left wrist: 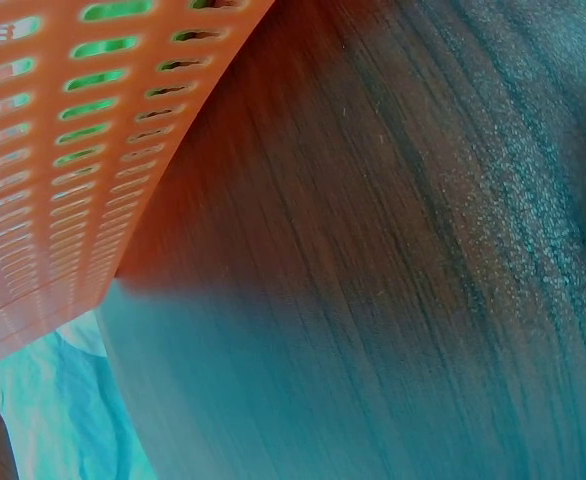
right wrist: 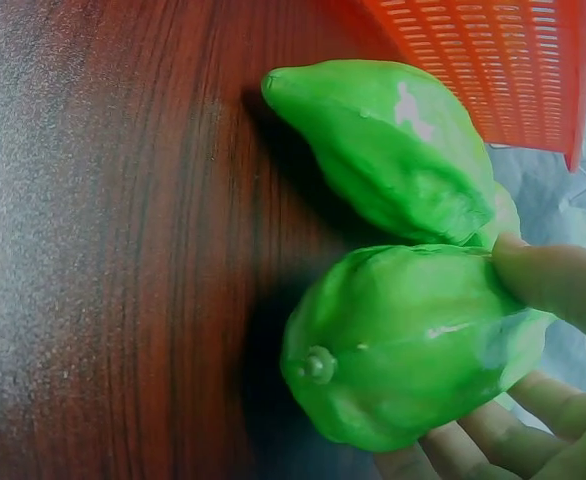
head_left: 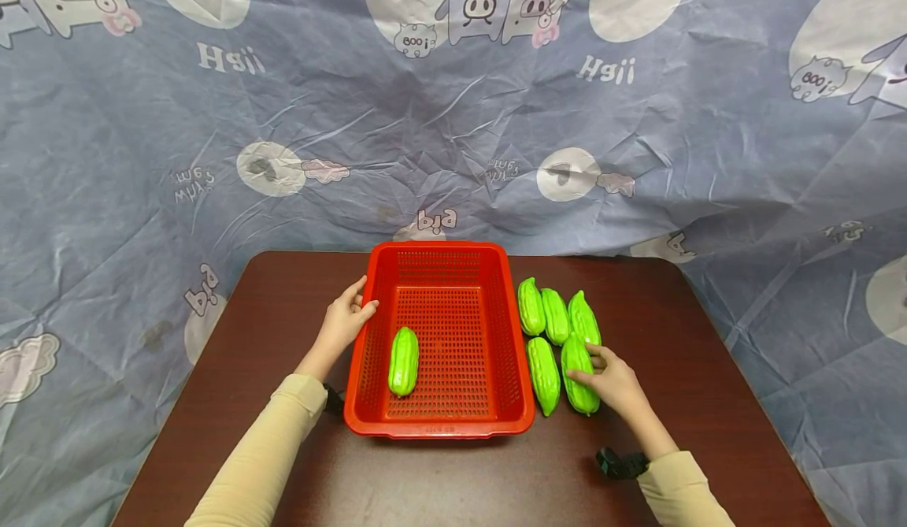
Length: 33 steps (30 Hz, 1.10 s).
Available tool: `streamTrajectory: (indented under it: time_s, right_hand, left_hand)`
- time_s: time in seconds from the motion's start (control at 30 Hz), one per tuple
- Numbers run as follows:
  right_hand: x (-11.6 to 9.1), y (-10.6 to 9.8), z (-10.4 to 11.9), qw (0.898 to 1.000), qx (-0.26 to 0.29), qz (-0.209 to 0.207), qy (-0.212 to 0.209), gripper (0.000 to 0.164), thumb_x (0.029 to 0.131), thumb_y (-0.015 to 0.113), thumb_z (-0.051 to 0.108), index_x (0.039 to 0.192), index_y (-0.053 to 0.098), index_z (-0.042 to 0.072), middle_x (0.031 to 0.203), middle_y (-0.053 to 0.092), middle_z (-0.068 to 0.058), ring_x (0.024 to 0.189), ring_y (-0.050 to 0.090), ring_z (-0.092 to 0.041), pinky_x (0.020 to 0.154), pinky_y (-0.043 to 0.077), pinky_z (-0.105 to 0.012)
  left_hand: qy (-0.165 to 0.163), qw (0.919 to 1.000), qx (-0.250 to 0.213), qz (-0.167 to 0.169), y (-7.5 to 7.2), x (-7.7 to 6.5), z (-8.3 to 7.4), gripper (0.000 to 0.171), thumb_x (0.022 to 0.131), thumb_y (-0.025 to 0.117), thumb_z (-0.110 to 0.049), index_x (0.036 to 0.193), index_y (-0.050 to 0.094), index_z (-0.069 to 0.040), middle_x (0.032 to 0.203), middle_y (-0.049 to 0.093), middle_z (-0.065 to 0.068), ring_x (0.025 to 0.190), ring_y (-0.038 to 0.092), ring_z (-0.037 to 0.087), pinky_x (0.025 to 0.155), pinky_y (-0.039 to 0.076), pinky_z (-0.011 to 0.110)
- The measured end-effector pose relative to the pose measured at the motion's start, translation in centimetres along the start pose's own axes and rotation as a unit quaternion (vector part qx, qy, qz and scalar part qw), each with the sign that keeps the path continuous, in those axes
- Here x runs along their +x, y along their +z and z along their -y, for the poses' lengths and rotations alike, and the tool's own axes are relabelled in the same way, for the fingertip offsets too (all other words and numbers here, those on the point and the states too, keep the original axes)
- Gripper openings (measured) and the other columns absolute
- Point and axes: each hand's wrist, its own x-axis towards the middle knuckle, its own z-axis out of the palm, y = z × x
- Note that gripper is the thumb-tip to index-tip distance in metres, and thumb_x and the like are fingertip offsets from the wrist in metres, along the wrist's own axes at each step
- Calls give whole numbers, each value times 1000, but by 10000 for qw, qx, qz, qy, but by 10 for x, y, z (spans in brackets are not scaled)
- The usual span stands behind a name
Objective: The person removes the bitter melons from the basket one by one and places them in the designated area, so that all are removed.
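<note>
A red plastic basket (head_left: pixel 439 430) with slotted walls stands on the table, and one green bitter melon (head_left: pixel 404 361) lies inside it, left of centre. My left hand (head_left: pixel 345 322) holds the basket's left rim, thumb over the edge. On the right, my right hand (head_left: pixel 615 381) grips another bitter melon (head_left: pixel 577 377) between thumb and fingers; the right wrist view shows this gripped melon (right wrist: pixel 403 345) from its blunt end. A neighbouring bitter melon (head_left: pixel 543 375) lies between it and the basket. In the left wrist view, the basket wall (left wrist: pixel 63 170) hides most of the hand.
Behind the gripped melon lie three more bitter melons: one beside the basket (head_left: pixel 531 307), a middle one (head_left: pixel 556 316) and a right one (head_left: pixel 583 318). The dark brown table (head_left: pixel 659 330) ends at a printed grey-blue cloth (head_left: pixel 439 133) hanging behind it.
</note>
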Motion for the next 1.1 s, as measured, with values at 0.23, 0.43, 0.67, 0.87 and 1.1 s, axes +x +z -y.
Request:
streamTrajectory:
  time_s: [0.23, 0.43, 0.67, 0.87, 1.1]
  right_hand:
    - [1, 2, -1, 10000, 8, 50, 27, 78, 85, 76, 33, 142, 43, -9, 124, 59, -36, 114, 59, -46, 90, 51, -51]
    - [3, 4, -3, 9999, -75, 87, 75, 76, 86, 75, 36, 141, 45, -8, 124, 60, -34, 114, 60, -46, 91, 50, -52]
    - [2, 8, -3, 9999, -124, 31, -17, 73, 87, 73, 35, 139, 47, -10, 124, 60, -35, 116, 58, -47, 94, 48, -54]
    - [1, 9, -2, 9999, -138, 1, -83, 71, 89, 71, 35, 139, 48, -11, 128, 58, -35, 119, 57, -47, 96, 48, -54]
    - [1, 11, -4, 9998, -166, -45, -33, 72, 90, 70, 40, 138, 49, -9, 128, 58, -33, 120, 57, -45, 97, 47, -54]
  left_hand:
    - [37, 10000, -2, -42, 0, 1, 1, 65, 94, 65, -22, 151, 39, -5, 95, 64, 14, 68, 55, 13, 61, 45, 24]
    - [111, 9999, 21, -75, 0, 1, 1, 65, 94, 65, -22, 151, 39, -3, 93, 64, 14, 67, 54, 13, 61, 44, 24]
    - [61, 10000, -28, -21, 0, 0, 1, 65, 95, 65, -23, 151, 38, -5, 94, 64, 14, 66, 54, 14, 60, 44, 25]
    - [52, 10000, -29, -34, 0, 1, 2, 65, 95, 65, -23, 152, 38, -5, 94, 63, 13, 66, 52, 13, 59, 43, 25]
    - [82, 9999, 61, -32, -1, 0, 1, 65, 95, 66, -21, 151, 38, -5, 92, 61, 12, 63, 48, 12, 59, 41, 24]
